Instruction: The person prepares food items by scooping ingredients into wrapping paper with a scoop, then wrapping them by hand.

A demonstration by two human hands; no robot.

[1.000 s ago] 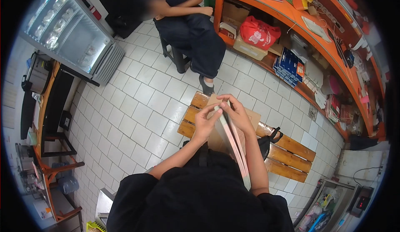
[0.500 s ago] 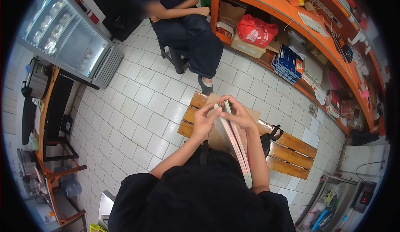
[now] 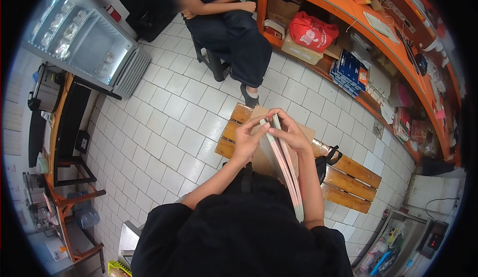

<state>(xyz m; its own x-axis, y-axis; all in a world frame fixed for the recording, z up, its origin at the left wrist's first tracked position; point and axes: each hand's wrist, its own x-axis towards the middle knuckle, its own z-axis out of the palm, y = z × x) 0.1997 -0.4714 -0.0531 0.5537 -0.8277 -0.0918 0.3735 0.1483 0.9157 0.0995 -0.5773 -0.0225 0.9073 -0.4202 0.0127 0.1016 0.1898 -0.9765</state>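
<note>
Both hands hold the top end of a long, thin stack of paper-like sheets [image 3: 287, 170], white and pink along the edges, standing on edge and parted near the top. My left hand [image 3: 250, 136] pinches the left part, thumb and fingers closed on it. My right hand [image 3: 290, 132] grips the right part, its fingers curled over the top and the thumb beside my left thumb. The lower end of the stack rests near my right forearm. Beneath the hands, brown cardboard [image 3: 264, 158] lies on a slatted wooden bench [image 3: 351, 172].
A person [image 3: 229, 43] sits on a dark stool ahead, hands apart from mine. Orange shelves [image 3: 343, 8] curve along the right, with a red bag [image 3: 311, 32] and blue boxes [image 3: 350, 73]. A glass-door fridge [image 3: 94, 45] stands at the left. A black strap [image 3: 332, 155] lies on the bench.
The whole view has shifted slightly. Both hands keep their hold on the stack, with only a small change in finger position.
</note>
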